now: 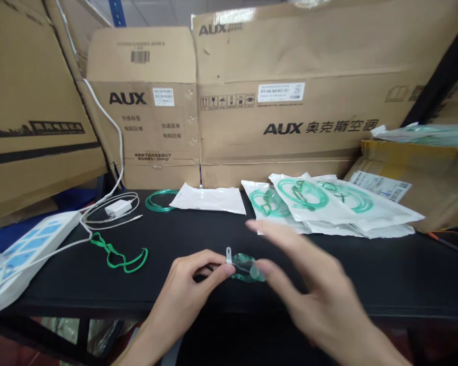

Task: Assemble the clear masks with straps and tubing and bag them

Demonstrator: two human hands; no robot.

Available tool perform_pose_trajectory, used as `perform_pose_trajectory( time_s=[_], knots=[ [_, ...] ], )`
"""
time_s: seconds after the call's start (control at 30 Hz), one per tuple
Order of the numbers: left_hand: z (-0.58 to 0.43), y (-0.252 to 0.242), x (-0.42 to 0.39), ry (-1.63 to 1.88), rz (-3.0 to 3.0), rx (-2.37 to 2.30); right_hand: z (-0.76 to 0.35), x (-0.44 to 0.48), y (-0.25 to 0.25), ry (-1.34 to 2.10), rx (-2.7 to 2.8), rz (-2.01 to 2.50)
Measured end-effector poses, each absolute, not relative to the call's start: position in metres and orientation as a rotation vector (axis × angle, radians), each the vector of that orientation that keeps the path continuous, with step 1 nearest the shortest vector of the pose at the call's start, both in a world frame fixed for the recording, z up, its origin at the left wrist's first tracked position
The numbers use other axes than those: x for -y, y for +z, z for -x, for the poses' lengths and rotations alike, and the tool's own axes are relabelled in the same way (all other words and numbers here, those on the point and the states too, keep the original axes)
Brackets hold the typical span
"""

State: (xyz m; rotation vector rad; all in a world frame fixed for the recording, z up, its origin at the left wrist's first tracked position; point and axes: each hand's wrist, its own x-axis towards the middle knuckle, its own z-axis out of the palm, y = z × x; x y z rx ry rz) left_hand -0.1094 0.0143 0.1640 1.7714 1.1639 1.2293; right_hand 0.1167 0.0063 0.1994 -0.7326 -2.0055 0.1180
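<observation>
A small translucent green mask (pixel 245 268) is held low over the black table, near its front edge. My left hand (pixel 198 277) pinches the mask's left end, where a pale strip with small holes (pixel 228 255) sticks up between thumb and fingers. At the mask's right end, my right hand (pixel 309 279) has its thumb at a round clear fitting (pixel 256 272); its fingers are spread apart and blurred by motion. A green elastic strap (pixel 118 258) lies loose on the table to the left.
Coiled green tubing (pixel 159 201) and a white packet (pixel 209 199) lie at the back. Clear-fronted packets with green tubing (pixel 309 198) are piled at right, beside a cardboard box (pixel 438 178). A power strip (pixel 34 249), cable and white adapter (pixel 118 207) occupy the left.
</observation>
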Motion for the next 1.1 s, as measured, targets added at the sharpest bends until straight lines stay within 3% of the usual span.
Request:
perform_pose_trajectory(
  time_s=[0.33,1.1],
  knots=[
    [0.11,0.153,-0.02,1.176,-1.759,-1.071,-0.098,-0.026,0.154,0.168,2.073,0.608],
    [0.11,0.161,-0.017,1.099,-1.821,-1.055,-0.1,-0.018,0.152,0.276,2.017,0.695]
  ],
)
